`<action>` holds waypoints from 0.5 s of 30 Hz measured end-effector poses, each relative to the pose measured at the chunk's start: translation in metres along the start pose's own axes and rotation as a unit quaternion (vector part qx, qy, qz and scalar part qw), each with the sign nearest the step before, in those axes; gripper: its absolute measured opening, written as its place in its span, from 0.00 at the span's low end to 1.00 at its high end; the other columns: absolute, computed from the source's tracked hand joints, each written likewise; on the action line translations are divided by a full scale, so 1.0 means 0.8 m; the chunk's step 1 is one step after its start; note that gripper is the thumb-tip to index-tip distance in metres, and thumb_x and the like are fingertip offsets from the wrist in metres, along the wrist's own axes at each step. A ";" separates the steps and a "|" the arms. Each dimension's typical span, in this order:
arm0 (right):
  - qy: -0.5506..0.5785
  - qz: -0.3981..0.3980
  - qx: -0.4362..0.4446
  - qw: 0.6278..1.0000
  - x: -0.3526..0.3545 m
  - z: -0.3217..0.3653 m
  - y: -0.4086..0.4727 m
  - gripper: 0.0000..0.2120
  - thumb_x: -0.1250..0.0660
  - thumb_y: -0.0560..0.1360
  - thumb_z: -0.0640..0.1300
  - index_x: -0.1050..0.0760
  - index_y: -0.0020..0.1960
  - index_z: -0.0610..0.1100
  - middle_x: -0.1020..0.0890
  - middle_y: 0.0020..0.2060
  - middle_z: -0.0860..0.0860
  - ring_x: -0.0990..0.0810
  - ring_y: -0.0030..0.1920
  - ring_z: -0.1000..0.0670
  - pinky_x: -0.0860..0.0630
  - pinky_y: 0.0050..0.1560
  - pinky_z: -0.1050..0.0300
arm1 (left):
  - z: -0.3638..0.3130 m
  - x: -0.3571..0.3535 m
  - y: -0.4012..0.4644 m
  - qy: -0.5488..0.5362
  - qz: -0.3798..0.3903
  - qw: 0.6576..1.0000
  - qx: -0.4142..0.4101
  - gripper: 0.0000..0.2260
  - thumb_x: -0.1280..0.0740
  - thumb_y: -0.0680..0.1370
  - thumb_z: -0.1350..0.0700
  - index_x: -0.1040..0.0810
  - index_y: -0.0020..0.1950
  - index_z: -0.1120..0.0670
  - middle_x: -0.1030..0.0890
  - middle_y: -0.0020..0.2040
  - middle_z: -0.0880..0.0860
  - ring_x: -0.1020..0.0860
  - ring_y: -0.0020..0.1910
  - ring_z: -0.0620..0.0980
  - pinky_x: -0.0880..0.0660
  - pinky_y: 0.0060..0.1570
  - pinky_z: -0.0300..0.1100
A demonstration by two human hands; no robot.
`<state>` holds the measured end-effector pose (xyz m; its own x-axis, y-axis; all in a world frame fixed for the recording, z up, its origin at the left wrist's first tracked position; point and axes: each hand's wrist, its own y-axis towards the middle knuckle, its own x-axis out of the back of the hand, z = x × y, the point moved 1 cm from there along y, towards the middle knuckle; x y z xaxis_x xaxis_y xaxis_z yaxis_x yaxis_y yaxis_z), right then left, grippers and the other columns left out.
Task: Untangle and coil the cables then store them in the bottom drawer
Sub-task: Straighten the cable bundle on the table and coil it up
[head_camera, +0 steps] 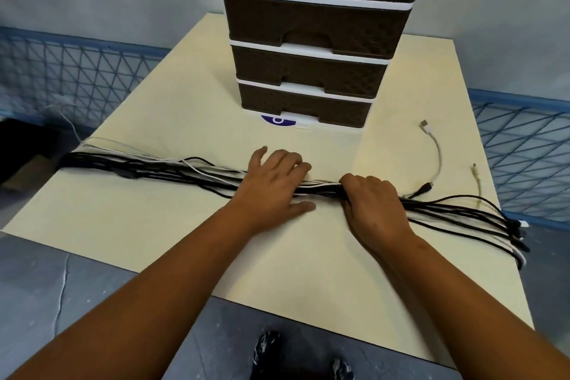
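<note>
A long bundle of black and white cables (160, 168) lies straightened across the cream table (277, 256) from the left edge to the right edge. My left hand (276, 182) lies flat over the bundle near its middle, fingers spread. Just to its right, my right hand (374, 200) grips the gathered cables with curled fingers. Past my right hand the cable ends (481, 219) fan out toward the table's right edge. The brown drawer unit (311, 49) stands at the back, and its bottom drawer (303, 108) is closed.
A loose white USB cable (436, 153) curves on the table right of the drawers, with a short pale cable (477, 182) beside it. Blue mesh fencing (71, 77) runs behind the table on both sides. My shoes (268, 352) show on the grey floor below the front edge.
</note>
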<state>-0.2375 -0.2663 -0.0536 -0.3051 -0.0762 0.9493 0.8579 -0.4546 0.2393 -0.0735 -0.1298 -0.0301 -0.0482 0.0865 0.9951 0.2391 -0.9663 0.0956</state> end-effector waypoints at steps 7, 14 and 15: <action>0.039 -0.009 -0.015 0.999 0.003 -0.001 -0.005 0.02 0.39 0.75 0.41 0.31 0.44 0.45 0.27 0.33 0.51 0.36 0.33 0.46 0.41 0.36 0.52 | 0.083 -0.006 -0.043 -0.044 -0.004 0.999 0.025 0.27 0.43 0.74 0.34 0.25 0.65 0.50 0.24 0.60 0.49 0.27 0.59 0.53 0.34 0.61 0.54; -0.002 0.067 -0.065 0.996 0.014 0.005 -0.004 0.09 0.41 0.73 0.47 0.28 0.52 0.47 0.26 0.42 0.52 0.28 0.45 0.44 0.35 0.45 0.50 | 0.094 -0.035 -0.045 -0.068 -0.085 0.994 0.002 0.15 0.44 0.78 0.46 0.24 0.53 0.53 0.23 0.46 0.50 0.28 0.45 0.54 0.37 0.44 0.46; -0.015 0.092 -0.066 0.993 0.020 0.009 -0.003 0.17 0.40 0.71 0.49 0.28 0.59 0.48 0.25 0.48 0.51 0.28 0.53 0.44 0.32 0.54 0.47 | 0.096 -0.037 -0.045 -0.070 -0.087 0.994 0.001 0.15 0.44 0.78 0.46 0.24 0.53 0.53 0.23 0.46 0.50 0.28 0.45 0.54 0.39 0.45 0.45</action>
<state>-0.2410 -0.2600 -0.0374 -0.1333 -0.1439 0.9806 0.8360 -0.5477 0.0333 -0.0063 -0.0791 -0.0612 0.0467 0.2851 0.9573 0.2403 -0.9335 0.2663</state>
